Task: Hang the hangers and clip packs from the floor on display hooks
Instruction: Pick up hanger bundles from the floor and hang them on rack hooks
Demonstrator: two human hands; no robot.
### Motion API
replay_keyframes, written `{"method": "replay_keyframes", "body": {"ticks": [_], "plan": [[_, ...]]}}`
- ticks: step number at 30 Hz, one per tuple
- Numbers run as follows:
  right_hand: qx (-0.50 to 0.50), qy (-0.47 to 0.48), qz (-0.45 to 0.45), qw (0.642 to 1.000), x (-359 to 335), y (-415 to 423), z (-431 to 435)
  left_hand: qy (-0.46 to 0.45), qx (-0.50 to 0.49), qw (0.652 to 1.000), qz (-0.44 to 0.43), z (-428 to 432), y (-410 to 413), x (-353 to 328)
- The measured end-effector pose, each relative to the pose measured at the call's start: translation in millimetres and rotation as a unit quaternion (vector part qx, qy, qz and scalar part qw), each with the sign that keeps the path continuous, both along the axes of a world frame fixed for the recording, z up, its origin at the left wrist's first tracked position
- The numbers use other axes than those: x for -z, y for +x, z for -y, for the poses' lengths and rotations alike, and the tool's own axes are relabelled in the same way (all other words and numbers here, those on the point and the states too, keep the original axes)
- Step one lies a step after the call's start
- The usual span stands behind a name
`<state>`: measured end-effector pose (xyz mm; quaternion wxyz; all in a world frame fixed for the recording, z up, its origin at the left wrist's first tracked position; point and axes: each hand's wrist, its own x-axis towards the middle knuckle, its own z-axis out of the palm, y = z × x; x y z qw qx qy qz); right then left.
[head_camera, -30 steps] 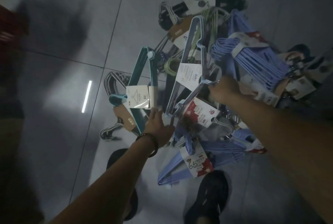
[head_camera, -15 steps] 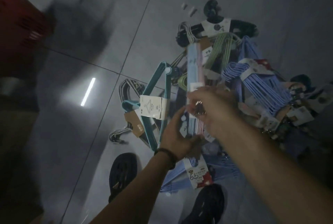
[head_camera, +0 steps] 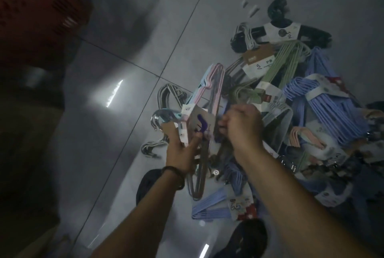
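Head view: a pastel hanger pack (head_camera: 217, 91) is held up above the tiled floor (head_camera: 128, 35), in front of the person and clear of the pile. The left hand (head_camera: 180, 151) is wrapped round the pack's lower part, thumb and fingers curled beside its paper label (head_camera: 197, 121). The right hand (head_camera: 243, 126) is closed into a loose fist against the pack's right edge and appears to pinch it between thumb and fingers, though blur hides the contact. A dark bracelet (head_camera: 174, 176) is worn on the left wrist. The remaining pile of hanger packs (head_camera: 324, 108) is spread on the floor to the right, with blue, green and black bundles overlapping. Two dark shoes (head_camera: 148, 183) are seen below the arms, and a red crate (head_camera: 35, 8) is blurred at the upper left.
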<state>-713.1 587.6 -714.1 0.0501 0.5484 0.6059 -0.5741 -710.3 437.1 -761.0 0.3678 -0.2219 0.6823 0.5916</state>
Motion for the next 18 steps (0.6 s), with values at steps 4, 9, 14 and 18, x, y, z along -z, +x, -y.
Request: {"method": "replay_keyframes", "body": {"ticks": [4,9,14,18], "plan": [[-0.042,-0.113,0.09,0.989,54,18,6,0.074,0.058,0.987,0.132,16,-34,11],[-0.253,-0.049,0.108,0.96,87,10,39,-0.204,0.308,0.925,-0.092,23,-63,71],[-0.238,0.057,0.133,0.96,114,15,59,-0.219,0.302,0.926,-0.065,19,-56,128],[-0.15,0.059,0.171,0.972,126,11,36,-0.191,0.21,0.956,-0.075,23,-46,152]]}}
